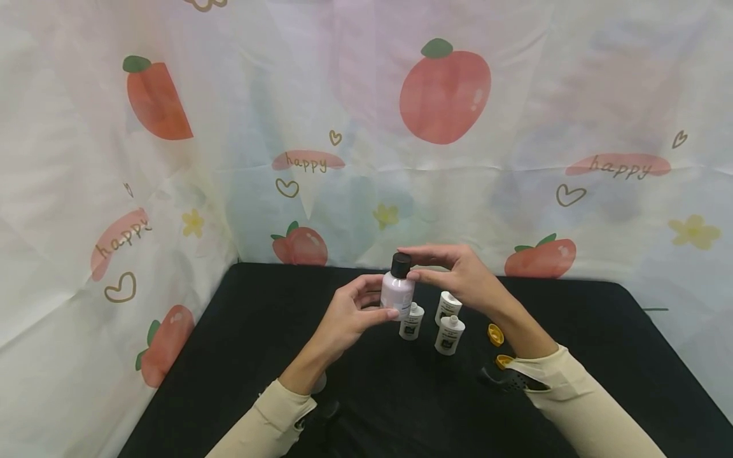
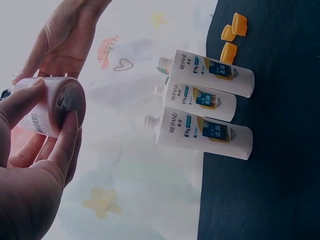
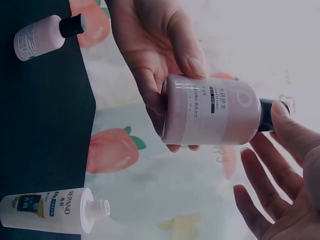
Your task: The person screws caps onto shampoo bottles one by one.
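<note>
A pale pink hair-care bottle point(image 1: 395, 295) with a black cap point(image 1: 401, 265) is held upright above the table. My left hand point(image 1: 349, 313) grips its body, the thumb and fingers on opposite sides near the base. With thumb and forefinger my right hand point(image 1: 468, 280) pinches the cap; its other fingers spread loosely in the right wrist view. Behind and below the raised bottle stand three white REPAND bottles point(image 2: 215, 75), their necks bare.
Several yellow caps point(image 2: 228, 52) lie on the black table point(image 1: 229, 375) near my right forearm. Another pink bottle point(image 3: 40, 39) with a black cap stands on the table in the right wrist view. A fruit-patterned cloth point(image 1: 366, 121) hangs behind the table.
</note>
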The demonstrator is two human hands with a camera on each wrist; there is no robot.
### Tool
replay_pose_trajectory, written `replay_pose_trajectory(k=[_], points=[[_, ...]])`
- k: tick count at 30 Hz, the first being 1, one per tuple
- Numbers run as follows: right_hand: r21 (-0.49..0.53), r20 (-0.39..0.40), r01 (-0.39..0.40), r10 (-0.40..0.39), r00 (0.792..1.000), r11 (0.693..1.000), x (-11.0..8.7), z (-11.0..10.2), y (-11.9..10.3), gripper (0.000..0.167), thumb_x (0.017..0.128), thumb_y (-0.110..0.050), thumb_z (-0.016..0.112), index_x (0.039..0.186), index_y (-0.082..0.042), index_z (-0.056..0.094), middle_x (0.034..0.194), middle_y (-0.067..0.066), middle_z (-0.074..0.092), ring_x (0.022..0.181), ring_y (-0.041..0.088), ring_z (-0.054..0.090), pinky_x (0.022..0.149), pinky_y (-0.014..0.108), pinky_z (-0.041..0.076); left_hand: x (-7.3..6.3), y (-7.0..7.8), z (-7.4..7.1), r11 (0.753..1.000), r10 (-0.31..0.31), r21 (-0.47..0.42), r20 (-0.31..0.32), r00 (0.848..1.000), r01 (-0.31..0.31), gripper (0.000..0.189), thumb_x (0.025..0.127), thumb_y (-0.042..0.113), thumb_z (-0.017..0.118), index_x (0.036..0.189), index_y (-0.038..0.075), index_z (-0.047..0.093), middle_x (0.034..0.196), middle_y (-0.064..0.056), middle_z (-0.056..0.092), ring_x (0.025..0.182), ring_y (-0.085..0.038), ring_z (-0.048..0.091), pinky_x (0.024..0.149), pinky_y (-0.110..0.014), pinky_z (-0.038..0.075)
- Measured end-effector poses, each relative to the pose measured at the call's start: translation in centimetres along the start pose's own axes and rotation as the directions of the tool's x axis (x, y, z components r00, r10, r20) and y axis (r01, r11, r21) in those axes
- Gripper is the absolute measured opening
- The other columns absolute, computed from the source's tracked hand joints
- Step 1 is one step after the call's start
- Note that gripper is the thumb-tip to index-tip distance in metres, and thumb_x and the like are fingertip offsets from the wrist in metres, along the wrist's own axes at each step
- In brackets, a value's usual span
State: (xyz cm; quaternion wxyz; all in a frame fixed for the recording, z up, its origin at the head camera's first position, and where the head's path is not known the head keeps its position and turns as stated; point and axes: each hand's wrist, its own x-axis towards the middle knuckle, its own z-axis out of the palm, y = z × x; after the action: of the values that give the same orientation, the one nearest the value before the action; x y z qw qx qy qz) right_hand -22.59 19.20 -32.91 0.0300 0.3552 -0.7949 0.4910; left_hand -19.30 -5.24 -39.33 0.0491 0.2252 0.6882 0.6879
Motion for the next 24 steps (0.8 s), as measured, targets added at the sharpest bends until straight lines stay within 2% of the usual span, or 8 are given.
replay_pose_trajectory(k=[6, 13, 18, 24], points=[[-0.015, -0.038, 0.046, -0.046, 0.998, 0.999, 0.02, -0.1, 0.08, 0.035, 0.095, -0.009, 0.072, 0.128, -0.019, 0.071, 0.121, -0.003, 0.07, 0.115, 0.017, 0.065, 0.099, 0.034, 0.053, -0.1, 0.14, -0.09, 1.0, 0.008, 0.002, 0.003, 1.0, -0.008, 0.058, 0.086, 0.008, 0.082, 0.138, 0.009, 0.058, 0.132, -0.01, 0.065, 0.12, -0.024, 0.065, 0.098, -0.035, 0.055], [0.016, -0.093, 0.093, -0.091, 0.991, 0.996, 0.17, -0.01, 0.03, 0.026, 0.092, -0.001, 0.073, 0.116, -0.012, 0.076, 0.112, 0.002, 0.071, 0.108, 0.018, 0.066, 0.097, 0.026, 0.052, -0.19, 0.17, -0.09, 1.0, 0.021, 0.015, 0.011, 1.0, -0.021, 0.058, 0.085, 0.007, 0.082, 0.138, 0.008, 0.058, 0.132, -0.011, 0.065, 0.12, -0.025, 0.065, 0.101, -0.041, 0.053], [0.019, -0.105, 0.065, -0.063, 0.993, 0.998, 0.18, 0.05, -0.07, 0.022, 0.091, -0.004, 0.075, 0.111, -0.013, 0.075, 0.109, 0.002, 0.071, 0.105, 0.016, 0.067, 0.096, 0.026, 0.053, -0.12, 0.0, -0.01, 0.999, 0.027, 0.025, 0.024, 0.999, -0.027, 0.056, 0.085, 0.006, 0.082, 0.136, 0.01, 0.061, 0.131, -0.009, 0.065, 0.119, -0.023, 0.064, 0.104, -0.042, 0.051], [0.004, -0.081, 0.028, -0.027, 0.996, 1.0, 0.19, 0.17, -0.19, 0.026, 0.091, -0.009, 0.077, 0.116, -0.016, 0.074, 0.111, 0.0, 0.073, 0.108, 0.015, 0.068, 0.098, 0.031, 0.054, -0.07, -0.05, 0.05, 0.999, 0.029, 0.036, 0.026, 0.999, -0.03, 0.055, 0.085, 0.008, 0.082, 0.136, 0.011, 0.061, 0.13, -0.008, 0.066, 0.119, -0.023, 0.065, 0.103, -0.04, 0.051]])
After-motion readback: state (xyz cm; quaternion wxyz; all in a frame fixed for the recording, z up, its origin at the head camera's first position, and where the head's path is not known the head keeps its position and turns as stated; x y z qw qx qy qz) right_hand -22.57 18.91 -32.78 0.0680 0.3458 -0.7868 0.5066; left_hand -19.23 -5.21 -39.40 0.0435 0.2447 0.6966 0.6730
